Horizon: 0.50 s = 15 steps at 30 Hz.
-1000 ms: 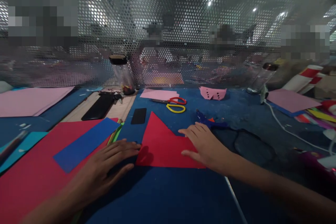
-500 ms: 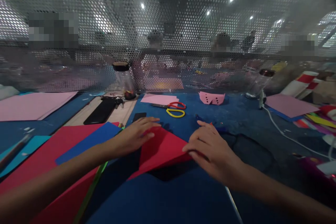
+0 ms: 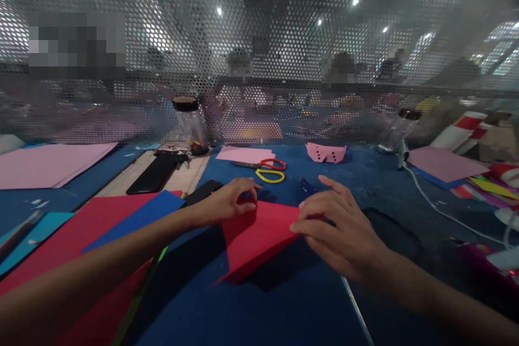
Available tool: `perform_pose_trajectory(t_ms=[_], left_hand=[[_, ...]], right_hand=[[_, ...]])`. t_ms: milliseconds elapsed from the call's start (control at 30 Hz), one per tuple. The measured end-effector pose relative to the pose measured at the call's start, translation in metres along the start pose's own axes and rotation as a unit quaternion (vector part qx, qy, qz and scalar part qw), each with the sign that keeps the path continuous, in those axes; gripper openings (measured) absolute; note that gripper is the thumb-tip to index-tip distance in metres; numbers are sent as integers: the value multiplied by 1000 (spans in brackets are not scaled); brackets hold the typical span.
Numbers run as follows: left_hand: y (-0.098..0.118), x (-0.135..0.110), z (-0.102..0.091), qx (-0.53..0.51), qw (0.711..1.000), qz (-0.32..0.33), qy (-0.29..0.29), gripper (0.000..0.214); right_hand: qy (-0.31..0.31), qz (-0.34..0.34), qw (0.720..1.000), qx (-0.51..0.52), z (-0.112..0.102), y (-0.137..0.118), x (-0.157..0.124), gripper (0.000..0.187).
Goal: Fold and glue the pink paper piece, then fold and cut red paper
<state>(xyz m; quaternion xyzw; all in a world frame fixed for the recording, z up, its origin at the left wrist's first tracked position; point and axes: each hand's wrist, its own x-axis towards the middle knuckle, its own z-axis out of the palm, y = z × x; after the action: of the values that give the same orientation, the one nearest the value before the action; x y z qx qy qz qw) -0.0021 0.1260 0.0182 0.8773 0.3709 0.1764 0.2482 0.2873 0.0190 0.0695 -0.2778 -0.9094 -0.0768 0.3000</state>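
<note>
A folded sheet of red paper (image 3: 259, 232) is held tilted above the blue tabletop, its lower left corner pointing toward me. My right hand (image 3: 330, 221) pinches its right corner between thumb and fingers. At the paper's upper left edge, my left hand (image 3: 233, 200) has thumb and forefinger curled together on it; part of that grip is hidden. Beyond the hands lie scissors (image 3: 270, 171) with one red and one yellow handle loop. A dark blue object (image 3: 308, 186), its kind unclear, lies just past my right hand.
Pink paper with diamond cutouts (image 3: 325, 153) stands at the back. Left are a black phone (image 3: 152, 173), blue paper (image 3: 135, 221), a large red sheet (image 3: 87, 221) and a jar (image 3: 192, 127). On the right, a white cable (image 3: 433, 203) crosses the table. A perforated metal screen (image 3: 275, 27) closes the back.
The red paper has turned and tilted, its top edge now running more level. My left hand has moved slightly right and curled onto its edge; my right hand keeps its corner.
</note>
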Motion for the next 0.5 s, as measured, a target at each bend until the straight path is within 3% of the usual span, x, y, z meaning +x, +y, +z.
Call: perform_pose_trajectory(t_ms=[133, 267, 500], left_hand=[[13, 11, -15, -61, 998, -18, 21, 15], [37, 16, -32, -103, 994, -33, 32, 18], [66, -13, -57, -149, 984, -81, 53, 26]], right_hand=[[29, 2, 999, -26, -11, 13, -8, 29], [72, 56, 995, -41, -23, 19, -16, 29], [132, 145, 980, 23, -24, 17, -14, 25]])
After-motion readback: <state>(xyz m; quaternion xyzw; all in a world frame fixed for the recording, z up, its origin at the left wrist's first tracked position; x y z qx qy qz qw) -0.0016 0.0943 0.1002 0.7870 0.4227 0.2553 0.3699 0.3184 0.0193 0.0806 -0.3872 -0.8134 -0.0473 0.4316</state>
